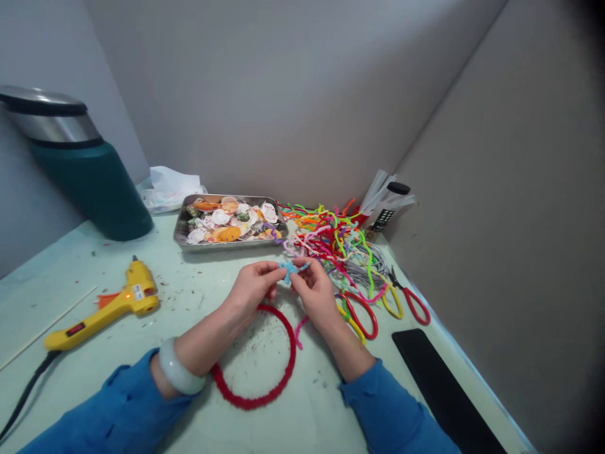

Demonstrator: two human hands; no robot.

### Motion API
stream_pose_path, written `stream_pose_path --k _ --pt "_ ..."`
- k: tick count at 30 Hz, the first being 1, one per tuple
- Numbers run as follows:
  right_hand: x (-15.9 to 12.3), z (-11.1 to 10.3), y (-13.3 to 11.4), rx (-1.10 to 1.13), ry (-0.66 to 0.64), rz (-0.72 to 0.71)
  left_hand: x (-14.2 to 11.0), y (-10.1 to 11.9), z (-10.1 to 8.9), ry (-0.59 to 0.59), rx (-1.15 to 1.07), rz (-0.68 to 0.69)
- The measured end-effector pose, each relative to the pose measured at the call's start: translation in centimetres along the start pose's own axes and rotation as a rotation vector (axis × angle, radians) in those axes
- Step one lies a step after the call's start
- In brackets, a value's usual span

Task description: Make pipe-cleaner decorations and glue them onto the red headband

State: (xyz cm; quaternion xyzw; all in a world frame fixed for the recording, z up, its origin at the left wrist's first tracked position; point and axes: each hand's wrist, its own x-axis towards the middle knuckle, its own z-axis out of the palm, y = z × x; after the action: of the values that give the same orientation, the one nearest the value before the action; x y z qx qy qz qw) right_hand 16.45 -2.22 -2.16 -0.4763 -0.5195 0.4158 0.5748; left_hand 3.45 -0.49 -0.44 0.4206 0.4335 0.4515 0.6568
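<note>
Between my two hands is a light blue pipe cleaner (289, 271), bent into a small flower-like shape with a loose tail on the right. My left hand (253, 285) pinches its left side between thumb and fingers. On the other side, my right hand (316, 291) is closed on it near the tail. Below them a ring wrapped in red pipe cleaner (292, 359) lies flat on the table, partly hidden by my left forearm. A pink pipe cleaner (299, 334) lies beside the ring, by my right wrist.
A metal tray (227, 248) of seashells stands behind my hands, with a heap of coloured pipe cleaners (335, 243) to its right. Scissors (416, 306) and a black strip (439, 378) lie at right. A yellow glue gun (108, 309) and green bottle (94, 183) are left.
</note>
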Motion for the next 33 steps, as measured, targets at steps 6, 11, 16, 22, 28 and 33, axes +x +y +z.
stream_pose_path --k 6,11,16,22,28,33 --pt "0.0 0.1 -0.6 0.063 -0.032 0.092 0.0 0.0 0.0 -0.007 0.029 0.019" --pt "0.1 0.0 -0.7 0.04 0.018 0.111 -0.1 0.2 0.0 -0.02 0.081 0.039" --pt "0.1 0.0 -1.3 0.007 0.042 0.124 -0.1 0.3 0.0 -0.001 0.117 0.044" --pt "0.1 0.0 -1.2 -0.037 0.043 0.122 -0.2 0.2 0.1 0.035 0.102 0.03" --pt "0.0 0.0 -1.3 -0.016 0.045 0.16 -0.4 0.2 0.2 0.03 0.13 0.044" --pt "0.1 0.1 -1.0 0.078 0.097 0.208 -0.5 0.4 0.6 -0.019 0.135 0.034"
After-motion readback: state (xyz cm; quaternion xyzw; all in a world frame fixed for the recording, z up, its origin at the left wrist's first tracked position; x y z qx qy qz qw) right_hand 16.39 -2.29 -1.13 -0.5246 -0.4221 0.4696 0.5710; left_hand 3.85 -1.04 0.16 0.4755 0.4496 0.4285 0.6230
